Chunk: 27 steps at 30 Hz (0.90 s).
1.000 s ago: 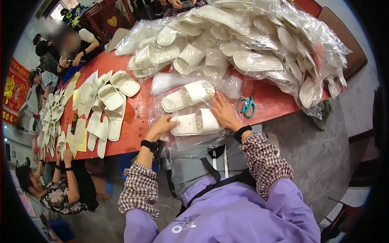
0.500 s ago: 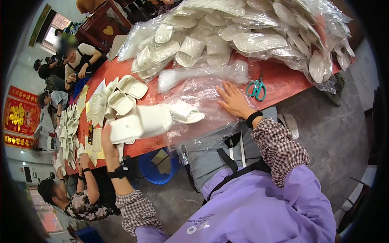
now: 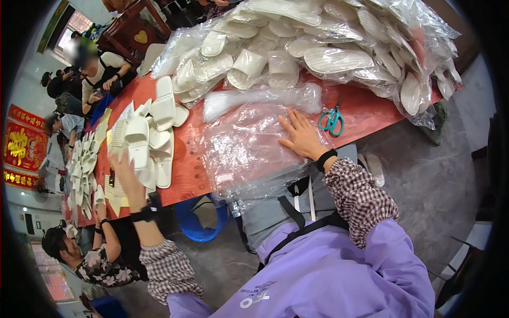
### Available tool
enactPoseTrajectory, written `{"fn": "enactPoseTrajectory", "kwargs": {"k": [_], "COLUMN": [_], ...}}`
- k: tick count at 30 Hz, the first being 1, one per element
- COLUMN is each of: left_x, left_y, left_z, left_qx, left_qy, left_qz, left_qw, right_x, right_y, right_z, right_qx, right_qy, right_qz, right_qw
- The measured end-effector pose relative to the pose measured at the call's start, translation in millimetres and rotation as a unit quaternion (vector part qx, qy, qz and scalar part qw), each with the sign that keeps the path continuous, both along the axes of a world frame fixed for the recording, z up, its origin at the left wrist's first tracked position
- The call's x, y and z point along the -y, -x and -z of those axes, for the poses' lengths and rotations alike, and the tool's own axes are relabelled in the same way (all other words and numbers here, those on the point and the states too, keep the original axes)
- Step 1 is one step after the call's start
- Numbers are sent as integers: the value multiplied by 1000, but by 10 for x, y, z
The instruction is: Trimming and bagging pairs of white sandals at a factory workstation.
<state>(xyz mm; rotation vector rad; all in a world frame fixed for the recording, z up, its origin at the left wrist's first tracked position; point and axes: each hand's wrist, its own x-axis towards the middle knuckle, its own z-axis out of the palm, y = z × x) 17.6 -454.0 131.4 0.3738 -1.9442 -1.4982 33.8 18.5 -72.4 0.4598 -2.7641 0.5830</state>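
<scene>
My right hand [image 3: 303,135] lies flat with spread fingers on a clear plastic bag [image 3: 238,146], which sits at the front of the red-covered table. My left hand [image 3: 126,177] is blurred by motion beside a pile of white slippers [image 3: 138,142]; its fingers look stretched out and I see nothing held in them. More white slippers [image 3: 165,159] lie overlapped on the pile's right side. Beyond the bag runs a bundle of clear plastic sleeves [image 3: 260,100]. Teal-handled scissors [image 3: 332,122] rest just right of my right hand.
A large heap of bagged slippers [image 3: 339,60] covers the far right of the table [image 3: 188,177]. A blue bin [image 3: 199,218] stands on the floor below the front edge. At left, a person in a floral shirt [image 3: 108,265] handles slippers; another person [image 3: 103,74] sits farther off.
My left hand has moved left and away from the bag. The slippers it held over the bag now appear among those on the pile. The right hand stays on the bag.
</scene>
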Motion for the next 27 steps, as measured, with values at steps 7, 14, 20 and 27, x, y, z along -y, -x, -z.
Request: {"fn": "enactPoseTrajectory", "kwargs": {"k": [7,14,20,27], "left_x": [-2333,-1950,-1901,-1806], "left_y": [-511,-403,-444,-54], "left_z": [329,1429,1486,1802], "left_qx": [13,306,248,250], "left_qy": [501,539,601,559], "left_qz": [373,302,278,260], "left_qw": [781,725,707,746], "right_x": [56,-120,-142,-113], "right_y": [-36,-96,160,271], "right_z": [-31,-149,-517,-75], "right_qx": [-6,-12,123,24], "right_qy": [-43,-64,-49,-102], "right_qz": [2,-62,-57,-85], "right_qw": [999,996,990,991]}}
